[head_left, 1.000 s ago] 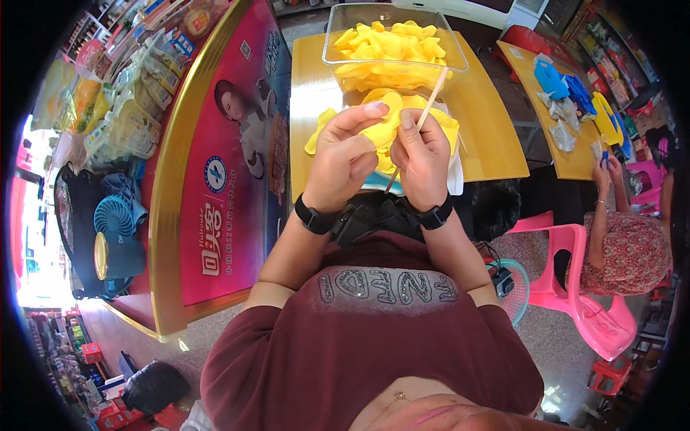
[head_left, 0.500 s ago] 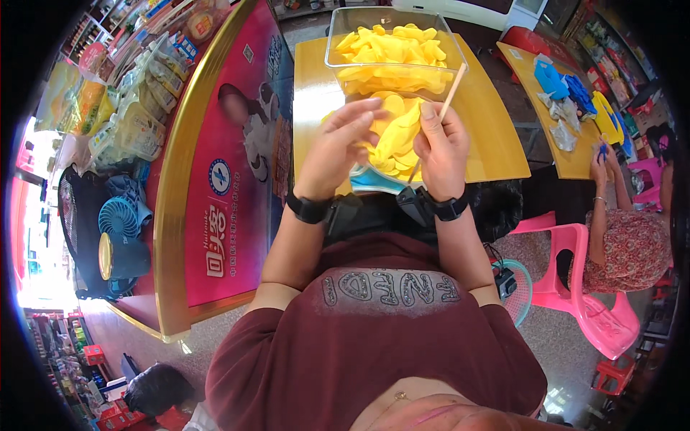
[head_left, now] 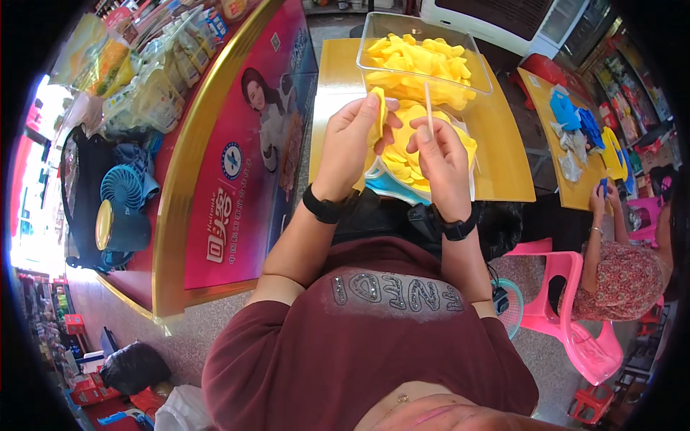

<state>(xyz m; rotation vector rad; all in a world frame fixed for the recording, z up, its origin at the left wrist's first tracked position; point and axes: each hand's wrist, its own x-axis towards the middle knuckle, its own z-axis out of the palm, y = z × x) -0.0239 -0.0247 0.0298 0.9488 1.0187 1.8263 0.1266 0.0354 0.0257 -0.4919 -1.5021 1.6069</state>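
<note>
Flat, rounded yellow pieces [head_left: 402, 161], soft-looking and petal-like, lie heaped in a low container with a blue and white side [head_left: 384, 185] before me. My left hand [head_left: 350, 140] is closed on one yellow piece [head_left: 378, 115], thumb on top, left of the heap. A thin pale wooden stick [head_left: 428, 104] points up from my right hand [head_left: 443, 154], pinched between thumb and fingers above the heap's right part. Just beyond stands a clear plastic bin [head_left: 361, 61] with more yellow pieces inside. What the stick's lower end touches is hidden.
The wooden table [head_left: 507, 169] carries both containers. Left of it rises a pink counter panel [head_left: 208, 187] with gold trim. At the right, another person's hands [head_left: 604, 197] work at a second table [head_left: 568, 176] with blue and yellow pieces. A pink chair [head_left: 557, 309] stands nearby.
My left hand, earlier spread open at the heap, has closed on a yellow piece and lifted it aside. The right hand keeps the stick, now more upright. The whole view has shifted slightly.
</note>
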